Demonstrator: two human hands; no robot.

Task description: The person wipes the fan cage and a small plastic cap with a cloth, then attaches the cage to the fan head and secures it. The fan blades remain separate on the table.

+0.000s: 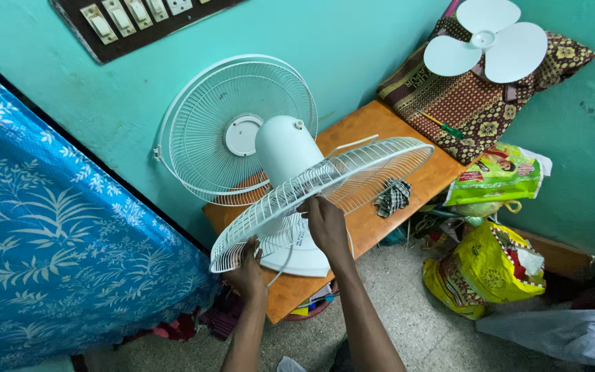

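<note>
A white table fan body point(285, 151) stands on a wooden table point(373, 131), its round base point(304, 258) near the front edge. Its rear wire guard point(352, 172) is attached and tilted nearly flat toward me. My left hand point(248, 270) grips the guard's near rim at the lower left. My right hand point(325, 222) presses on the guard's middle, by the motor hub. The front wire guard point(232, 131) leans upright against the teal wall behind the fan. The white three-blade fan blade point(487, 43) lies apart on a patterned pillow point(470, 103) at the table's far end.
A checked cloth point(394, 196) lies on the table. A green-handled screwdriver point(443, 126) rests on the pillow. Yellow and green bags point(487, 269) sit on the floor at right. A blue leaf-print curtain point(56, 234) hangs at left. A switchboard point(132, 17) is on the wall.
</note>
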